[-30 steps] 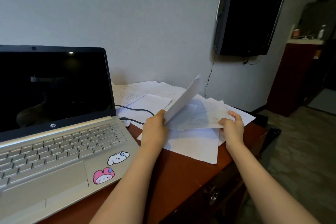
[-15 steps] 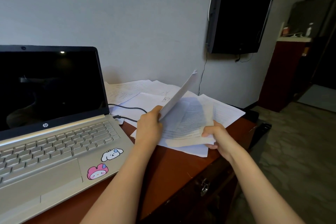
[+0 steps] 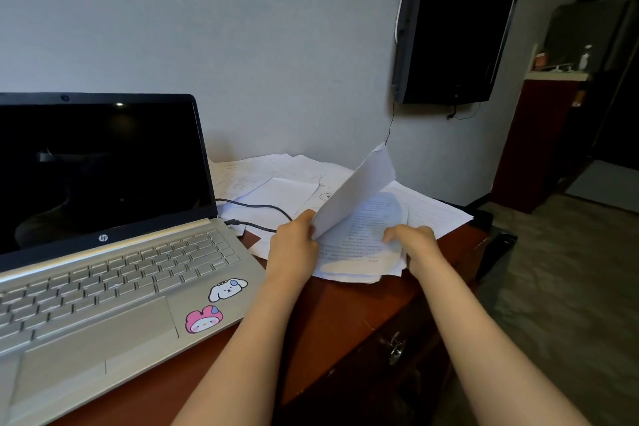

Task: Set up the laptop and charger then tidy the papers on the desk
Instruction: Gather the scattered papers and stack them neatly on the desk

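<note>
The left hand grips a sheet, tilted up off the papers strewn toward the counter's back right corner. The right hand curls its fingers over the papers' right edge. The open laptop sits at the left, its cable plugged in.

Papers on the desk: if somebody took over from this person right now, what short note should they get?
The left hand grips a raised sheet by its lower corner. The right hand holds the pile below it, fingers curled on the printed top page.
The laptop stands open, screen dark, on the desk; the charger cable runs to its right side.
Done: laptop and charger appear set up.
Left: gather the loose papers spread behind the pile into one neat stack.
</note>
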{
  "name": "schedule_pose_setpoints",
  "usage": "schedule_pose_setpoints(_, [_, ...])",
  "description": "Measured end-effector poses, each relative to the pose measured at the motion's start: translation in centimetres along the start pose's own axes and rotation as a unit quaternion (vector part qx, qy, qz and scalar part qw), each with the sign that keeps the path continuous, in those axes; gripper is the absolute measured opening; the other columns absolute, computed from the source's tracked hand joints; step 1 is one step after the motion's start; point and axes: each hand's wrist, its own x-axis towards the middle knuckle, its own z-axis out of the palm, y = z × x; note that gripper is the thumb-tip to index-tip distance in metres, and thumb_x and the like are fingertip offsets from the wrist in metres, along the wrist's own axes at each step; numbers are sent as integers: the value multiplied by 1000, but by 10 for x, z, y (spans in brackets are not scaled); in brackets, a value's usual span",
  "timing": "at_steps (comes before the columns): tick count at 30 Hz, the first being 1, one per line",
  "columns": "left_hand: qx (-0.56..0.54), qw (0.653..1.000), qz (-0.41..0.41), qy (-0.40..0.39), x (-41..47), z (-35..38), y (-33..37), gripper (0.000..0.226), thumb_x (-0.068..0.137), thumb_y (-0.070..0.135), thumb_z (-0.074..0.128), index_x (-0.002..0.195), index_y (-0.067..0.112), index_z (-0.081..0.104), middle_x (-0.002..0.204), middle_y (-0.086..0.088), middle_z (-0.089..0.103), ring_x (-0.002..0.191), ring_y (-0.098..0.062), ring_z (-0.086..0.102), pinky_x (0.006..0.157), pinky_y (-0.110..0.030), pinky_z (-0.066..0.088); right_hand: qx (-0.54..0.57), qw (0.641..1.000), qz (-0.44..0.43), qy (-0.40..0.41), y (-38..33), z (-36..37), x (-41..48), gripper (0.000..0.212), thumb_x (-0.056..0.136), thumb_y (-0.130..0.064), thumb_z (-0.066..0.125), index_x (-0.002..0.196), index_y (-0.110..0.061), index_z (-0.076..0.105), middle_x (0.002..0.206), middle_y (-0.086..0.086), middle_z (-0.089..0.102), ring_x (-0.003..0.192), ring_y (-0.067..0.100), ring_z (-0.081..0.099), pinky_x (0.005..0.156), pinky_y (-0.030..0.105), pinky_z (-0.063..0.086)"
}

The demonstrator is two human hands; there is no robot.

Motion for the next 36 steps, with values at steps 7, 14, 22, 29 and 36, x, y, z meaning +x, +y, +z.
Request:
schedule_pose_setpoints(7, [-2,1000,-6,-14,4,3,-2,24,92,-1,36,105,7,54,97,-19,58,91,-36,54,67,-30,34,-15,998,11,-55,7,8,-4,33,83,0,64,114,5,54,107,18,61,95,32,60,76,38,51])
schedule_pose_setpoints(14, [-32,999,-29,33,8,-2,-7,29,86,-4,40,107,9,56,91,-17,57,88,-36,52,65,-30,31,-37,999,11,29,-1,-12,4,8,91,-6,53,86,1,52,70,7,49,59,20,46,50,28,38])
schedule_pose_setpoints(22, [-58,994,-16,90,7,-3,-8,27,85,-6,41,106,5,54,80,-13,52,79,-33,45,65,-31,30,31,982,-57,180,-8,-45,7,31,92,-4,41,117,0,59,120,17,60,107,34,57,79,32,46])
schedule_pose_setpoints(29, [-130,976,-29,171,7,-5,-7,41,80,-10,35,112,6,57,77,-10,53,73,-31,41,65,-30,30,116,970,-70,203,-16,-53,-5,31,91,-2,39,113,2,61,113,13,61,92,25,57,75,27,44])
schedule_pose_setpoints(36, [-141,968,-35,204,7,-10,-8,45,80,-11,34,117,1,55,79,-12,53,76,-35,41,62,-29,24,136,968,-86,190,-25,-58,-4,26,91,-1,42,110,0,60,100,8,56,87,19,51,64,26,42])
